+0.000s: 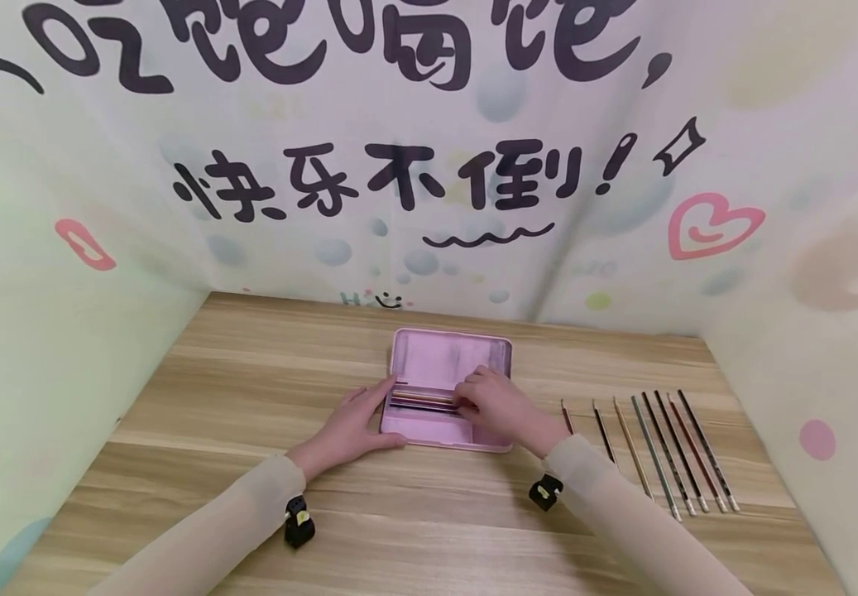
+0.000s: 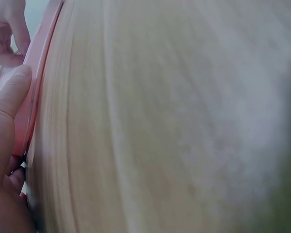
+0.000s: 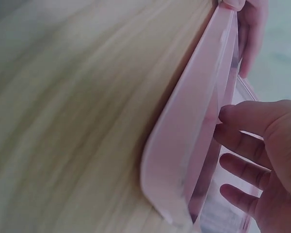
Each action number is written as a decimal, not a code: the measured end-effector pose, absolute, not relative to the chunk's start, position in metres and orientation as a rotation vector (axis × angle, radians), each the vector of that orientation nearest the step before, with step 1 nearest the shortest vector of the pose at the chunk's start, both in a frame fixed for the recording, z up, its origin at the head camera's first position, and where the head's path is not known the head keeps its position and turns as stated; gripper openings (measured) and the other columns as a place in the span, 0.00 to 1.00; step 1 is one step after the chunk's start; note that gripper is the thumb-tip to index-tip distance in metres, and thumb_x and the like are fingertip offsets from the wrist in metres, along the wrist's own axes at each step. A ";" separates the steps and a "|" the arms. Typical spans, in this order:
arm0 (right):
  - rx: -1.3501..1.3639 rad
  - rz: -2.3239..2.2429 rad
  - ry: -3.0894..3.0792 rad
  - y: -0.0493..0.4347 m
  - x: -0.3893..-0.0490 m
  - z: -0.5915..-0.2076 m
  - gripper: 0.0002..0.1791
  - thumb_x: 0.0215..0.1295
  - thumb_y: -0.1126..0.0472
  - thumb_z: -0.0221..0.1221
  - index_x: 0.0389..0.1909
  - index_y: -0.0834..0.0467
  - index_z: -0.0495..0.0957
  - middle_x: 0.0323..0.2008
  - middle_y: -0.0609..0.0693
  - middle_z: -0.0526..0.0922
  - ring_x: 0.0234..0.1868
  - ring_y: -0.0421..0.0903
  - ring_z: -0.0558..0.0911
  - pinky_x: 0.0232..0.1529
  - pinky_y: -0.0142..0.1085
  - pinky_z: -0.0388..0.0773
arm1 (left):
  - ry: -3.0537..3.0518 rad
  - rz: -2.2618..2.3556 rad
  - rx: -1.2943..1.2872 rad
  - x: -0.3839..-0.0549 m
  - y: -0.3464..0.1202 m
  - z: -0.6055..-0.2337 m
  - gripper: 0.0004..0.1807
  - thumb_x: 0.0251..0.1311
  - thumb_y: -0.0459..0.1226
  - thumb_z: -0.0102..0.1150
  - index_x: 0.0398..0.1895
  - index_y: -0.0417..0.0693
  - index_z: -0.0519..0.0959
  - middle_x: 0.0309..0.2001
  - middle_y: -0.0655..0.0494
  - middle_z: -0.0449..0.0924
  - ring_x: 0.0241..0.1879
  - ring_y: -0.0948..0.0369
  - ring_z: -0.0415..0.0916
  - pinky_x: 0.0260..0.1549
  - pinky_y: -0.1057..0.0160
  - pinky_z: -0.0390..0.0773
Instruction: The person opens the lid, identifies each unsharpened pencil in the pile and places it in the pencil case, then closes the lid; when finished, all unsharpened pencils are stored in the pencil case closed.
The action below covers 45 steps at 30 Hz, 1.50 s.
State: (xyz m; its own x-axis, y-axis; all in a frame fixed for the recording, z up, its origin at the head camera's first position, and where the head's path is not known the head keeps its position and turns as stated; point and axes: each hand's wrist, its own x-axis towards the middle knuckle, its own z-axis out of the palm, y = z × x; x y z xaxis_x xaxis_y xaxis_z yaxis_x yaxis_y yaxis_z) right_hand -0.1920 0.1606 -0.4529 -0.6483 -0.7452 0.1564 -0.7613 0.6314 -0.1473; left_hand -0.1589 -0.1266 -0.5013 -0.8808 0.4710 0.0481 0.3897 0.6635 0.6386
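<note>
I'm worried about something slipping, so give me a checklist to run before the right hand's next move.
1. Lid open: ok, folded back on the far side.
2. Pink case held: ok, left hand grips its left end.
3. Right hand clear of the case: not ok, its fingers reach inside.
4. Pencil in its fingertips: cannot tell, the hand hides it.
5. Case pencils lined up: ok, side by side.
6. Loose pencils on the table uncrossed: ok.

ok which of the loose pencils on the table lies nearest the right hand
The slim dark red pencil at the row's left end, partly hidden by the beige fabric sleeve; the other loose pencils lie farther right.
</note>
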 end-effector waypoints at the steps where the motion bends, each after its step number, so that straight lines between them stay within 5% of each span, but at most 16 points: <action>1: 1.277 0.323 -2.756 0.164 -0.191 -0.454 0.03 0.64 0.64 0.70 0.34 0.55 0.85 0.32 0.46 0.85 0.37 0.47 0.78 0.42 0.43 0.78 | 2.751 1.015 0.715 -0.159 -0.127 -0.502 0.57 0.59 0.54 0.75 0.82 0.38 0.54 0.77 0.38 0.63 0.75 0.43 0.63 0.79 0.41 0.50; 12: 1.179 0.396 -2.707 0.206 -0.176 -0.454 0.03 0.64 0.63 0.70 0.33 0.55 0.85 0.32 0.45 0.84 0.35 0.45 0.76 0.38 0.42 0.78 | 2.757 1.013 0.716 -0.160 -0.127 -0.502 0.57 0.59 0.54 0.75 0.82 0.38 0.54 0.77 0.37 0.63 0.75 0.42 0.64 0.79 0.40 0.50; 23: 0.992 0.411 -2.758 0.252 -0.148 -0.441 0.08 0.64 0.67 0.69 0.44 0.60 0.85 0.36 0.47 0.87 0.40 0.46 0.80 0.43 0.44 0.83 | 2.751 0.991 0.686 -0.160 -0.128 -0.503 0.58 0.59 0.54 0.75 0.83 0.39 0.53 0.78 0.39 0.60 0.77 0.43 0.61 0.80 0.42 0.48; 45: 0.734 0.425 -2.681 0.335 -0.106 -0.440 0.11 0.59 0.69 0.72 0.42 0.58 0.86 0.35 0.43 0.87 0.40 0.46 0.82 0.39 0.46 0.82 | 2.768 0.995 0.720 -0.159 -0.127 -0.504 0.58 0.59 0.54 0.75 0.82 0.37 0.54 0.77 0.37 0.64 0.75 0.44 0.65 0.79 0.42 0.51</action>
State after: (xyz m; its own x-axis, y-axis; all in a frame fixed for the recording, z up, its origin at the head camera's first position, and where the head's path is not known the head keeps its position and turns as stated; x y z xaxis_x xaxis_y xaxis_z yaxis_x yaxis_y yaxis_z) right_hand -0.1055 0.3350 -0.4399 -0.8136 -0.4355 0.3853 -0.5333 0.8229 -0.1960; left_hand -0.1586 -0.1275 -0.5041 -0.8808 0.4706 0.0518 0.3959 0.6721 0.6257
